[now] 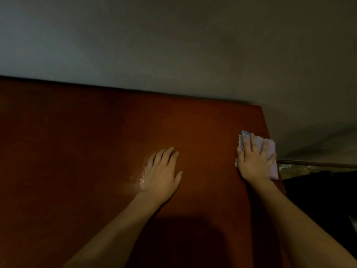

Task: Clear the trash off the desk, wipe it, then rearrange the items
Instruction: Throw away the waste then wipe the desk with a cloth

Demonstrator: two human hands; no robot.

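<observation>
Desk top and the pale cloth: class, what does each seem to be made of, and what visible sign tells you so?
Desk top: probably wood or a wood-look laminate with a smooth finish; it is reddish-brown, and a wet sheen glints beside the left hand.
Pale cloth: likely soft woven or microfibre fabric; it lies folded under the flat right hand, with a zigzag-cut edge.

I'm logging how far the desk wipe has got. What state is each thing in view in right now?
desk: bare where visible, with a wet sheen beside the left hand.
cloth: folded, flat at the desk's right edge, under the right hand.
right hand: fingers straight, pressing the cloth.
left hand: flat, resting on the desk, holding nothing.
</observation>
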